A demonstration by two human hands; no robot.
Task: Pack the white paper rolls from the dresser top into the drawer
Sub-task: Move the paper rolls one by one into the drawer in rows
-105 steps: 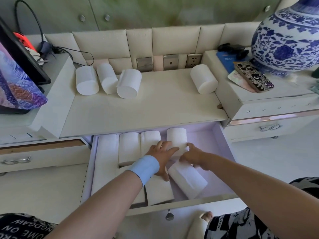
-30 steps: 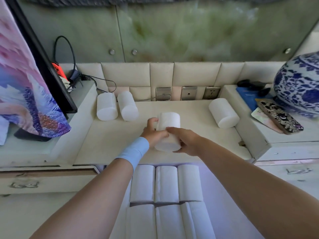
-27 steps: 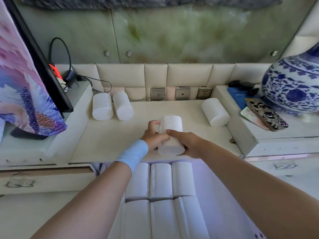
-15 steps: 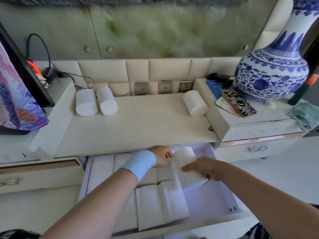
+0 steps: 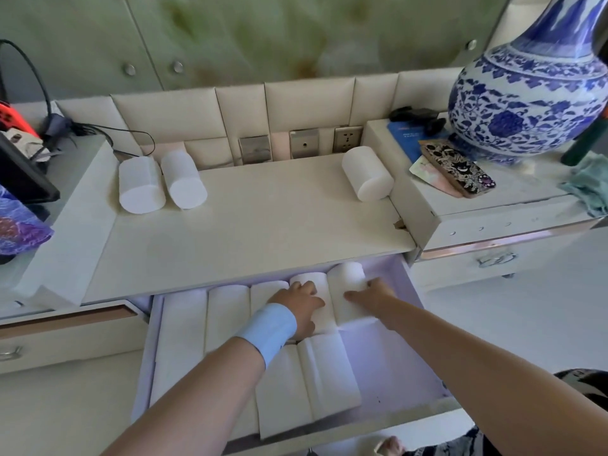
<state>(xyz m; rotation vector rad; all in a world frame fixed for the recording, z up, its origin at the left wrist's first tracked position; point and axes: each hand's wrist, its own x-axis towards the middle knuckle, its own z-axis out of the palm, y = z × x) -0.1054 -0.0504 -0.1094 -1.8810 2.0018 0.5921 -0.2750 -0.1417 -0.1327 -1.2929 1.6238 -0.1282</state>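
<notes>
The drawer [image 5: 390, 363] stands open below the dresser top [image 5: 263, 222], with several white paper rolls lying in two rows inside. My right hand [image 5: 373, 291] grips one white roll [image 5: 347, 291] at the right end of the back row, its far end tilted up. My left hand [image 5: 304, 306], above a light blue wristband, rests flat with fingers spread on the neighbouring roll [image 5: 312, 281]. On the dresser top lie two rolls side by side at the back left [image 5: 141, 187] [image 5: 184, 181] and one roll at the back right [image 5: 367, 174].
A blue-and-white vase [image 5: 529, 103], a patterned phone case [image 5: 459, 169] and a blue book sit on the raised right cabinet. A dark screen [image 5: 19, 172], cables and a colourful cloth are at the left. Wall sockets [image 5: 304, 143] line the back panel.
Both hands carried one roll from the dresser top down into the drawer. It now lies at the right end of the back row, and my left hand has shifted onto the neighbouring roll.
</notes>
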